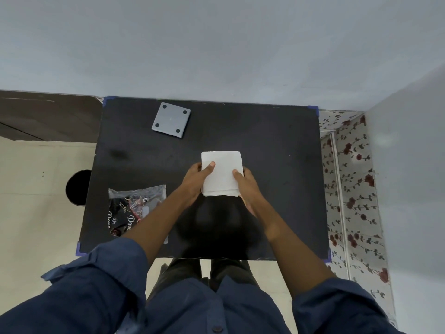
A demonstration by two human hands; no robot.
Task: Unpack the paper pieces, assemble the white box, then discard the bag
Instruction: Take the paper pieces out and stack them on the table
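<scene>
A flat stack of white paper pieces [222, 172] is held over the middle of the black table [277, 165]. My left hand [196, 180] grips its left edge, thumb on top. At its right edge, my right hand [246, 186] holds on the same way. A clear plastic bag [134, 208] with black printed contents lies at the table's front left, partly hidden under my left forearm.
A grey square plate [171, 119] with four dark dots lies at the back left of the table. A black round bin [78, 188] stands on the floor to the left. A floral-patterned surface [349, 189] runs along the table's right side. A wall rises behind.
</scene>
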